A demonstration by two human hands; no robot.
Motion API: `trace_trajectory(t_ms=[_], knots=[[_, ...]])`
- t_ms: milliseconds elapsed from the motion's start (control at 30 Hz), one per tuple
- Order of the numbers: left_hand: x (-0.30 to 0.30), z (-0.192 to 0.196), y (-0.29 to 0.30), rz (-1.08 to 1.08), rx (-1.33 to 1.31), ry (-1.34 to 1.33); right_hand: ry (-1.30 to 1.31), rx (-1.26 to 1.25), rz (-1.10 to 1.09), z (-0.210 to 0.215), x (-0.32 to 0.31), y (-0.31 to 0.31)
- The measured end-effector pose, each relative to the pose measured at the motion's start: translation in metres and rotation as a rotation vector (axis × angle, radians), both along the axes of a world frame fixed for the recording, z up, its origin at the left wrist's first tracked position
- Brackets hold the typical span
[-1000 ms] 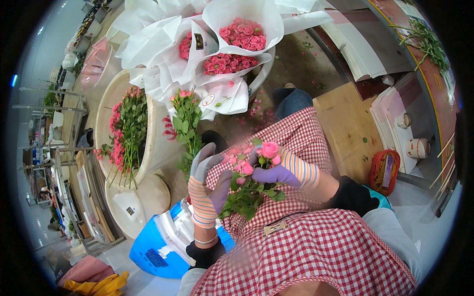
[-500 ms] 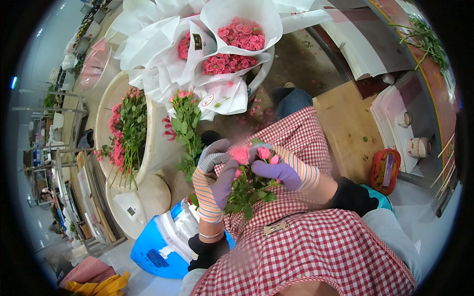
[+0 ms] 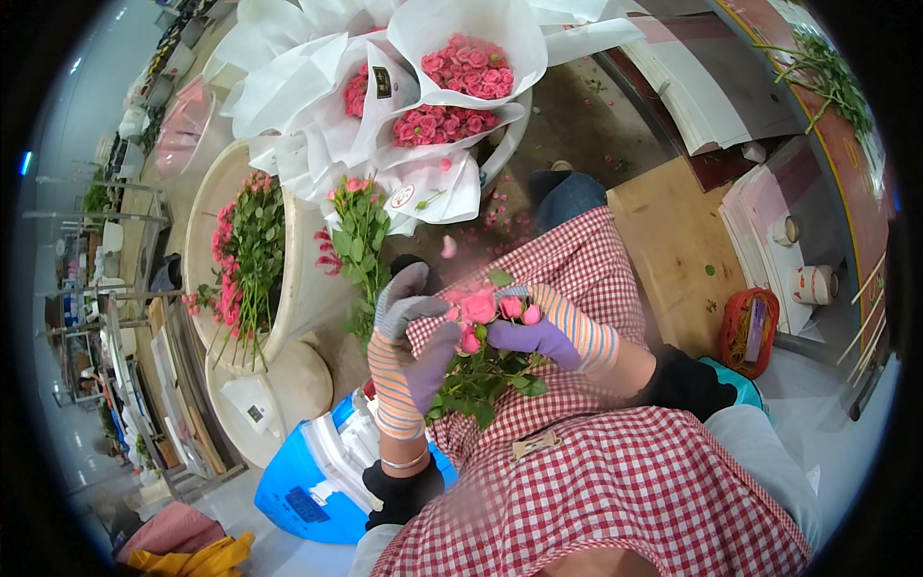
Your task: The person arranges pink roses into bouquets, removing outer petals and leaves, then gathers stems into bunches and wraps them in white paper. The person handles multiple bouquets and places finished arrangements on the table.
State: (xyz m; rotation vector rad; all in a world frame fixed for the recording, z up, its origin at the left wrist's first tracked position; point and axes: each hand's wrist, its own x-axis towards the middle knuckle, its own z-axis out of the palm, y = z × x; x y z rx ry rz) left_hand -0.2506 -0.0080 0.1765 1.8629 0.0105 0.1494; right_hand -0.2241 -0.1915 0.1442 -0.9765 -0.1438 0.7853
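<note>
While both hands work over the lap, the roses (image 3: 486, 332) sit between them, above the checked apron (image 3: 615, 481), blooms up and leafy stems angled down toward the person's body.

Left hand (image 3: 413, 361): striped glove with a purple palm, fingers curled around the stems from the left; the upper fingers are spread loosely, so the hold looks partial rather than tight. Right hand (image 3: 548, 332): same kind of glove, fingers closed in among the blooms from the right, apparently pinching at one head or its outer petals. Exactly which bloom it touches cannot be told.

Risks, as judged from this view:
- Loose left grip. A stem could slide out and drop onto the apron or the floor.
- Right fingers pressing on soft heads. Petals may bruise or tear off; loose petals (image 3: 495, 212) already lie on the floor ahead of the knees.
- Thick gloves dull the feel, so a pull could snap a thin neck below a bloom.
- Leaves crowd the lower stems; a tug on one stem could drag its neighbours out of line.

Nearby: a white tub (image 3: 288, 279) of roses to the left, paper-wrapped bunches (image 3: 452, 87) ahead, a blue bin (image 3: 308, 481) beside the left knee, well apart from the hands.
</note>
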Motion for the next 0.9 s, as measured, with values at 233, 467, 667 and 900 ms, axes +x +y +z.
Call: trace_trajectory(t_ms=[233,467,667,900], knots=[[-0.005,0.003,-0.006,-0.116,-0.048,0.053,0.060,0.012,-0.022,-0.008,-0.006,0.001],[-0.002,-0.016,0.005,0.069,-0.511,0.218,-0.039,0.138,0.056,0.007,-0.003,-0.002],[0.000,-0.010,0.003,-0.236,-0.303,0.254,-0.208,0.043,0.041,-0.002,-0.002,-0.002],[0.000,-0.023,0.005,-0.223,-0.412,0.352,-0.442,-0.010,0.206,-0.009,-0.005,-0.005]])
